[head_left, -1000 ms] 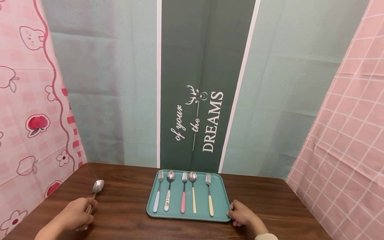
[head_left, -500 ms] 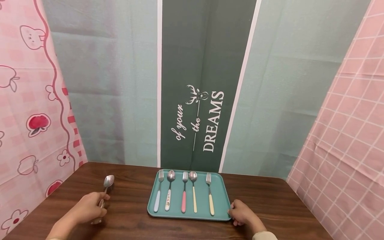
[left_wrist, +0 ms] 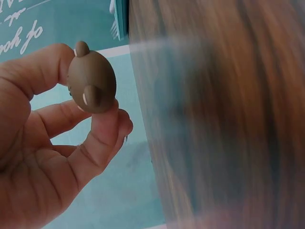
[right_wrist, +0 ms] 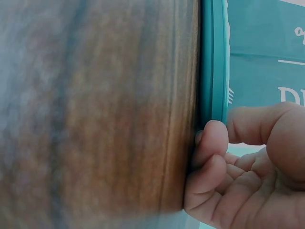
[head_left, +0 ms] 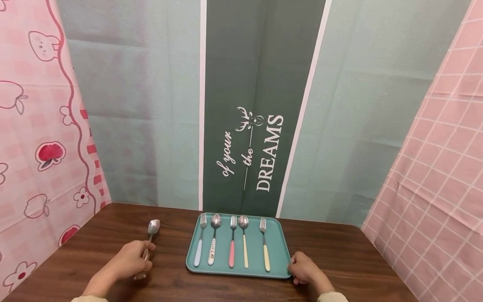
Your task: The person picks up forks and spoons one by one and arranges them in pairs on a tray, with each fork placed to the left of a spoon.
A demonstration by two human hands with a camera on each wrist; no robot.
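Observation:
My left hand [head_left: 130, 261] grips the handle of a metal spoon [head_left: 153, 227] over the table, left of the tray, with the bowl pointing away. In the left wrist view the brown handle end [left_wrist: 97, 76], with two small ear-like bumps, sits between thumb and fingers. My right hand [head_left: 305, 267] pinches the front right corner of the teal tray [head_left: 278, 256]; the right wrist view shows fingertips against the tray's edge [right_wrist: 217, 62]. On the tray lie a blue-handled fork [head_left: 198, 251], a pattern-handled spoon [head_left: 212, 251], a pink-handled fork [head_left: 232, 253], a yellow-handled spoon [head_left: 245, 251] and a yellow-handled fork [head_left: 266, 256].
The dark wooden table [head_left: 358, 256] extends on both sides of the tray. Behind it hangs a green cloth [head_left: 173, 105] with printed lettering. Pink patterned cloth [head_left: 37, 126] hangs at the left, pink checked cloth [head_left: 441, 167] at the right.
My left hand has moved to the right with the spoon, closer to the tray. The right hand keeps its place on the tray's corner, and the cutlery on the tray stays where it was.

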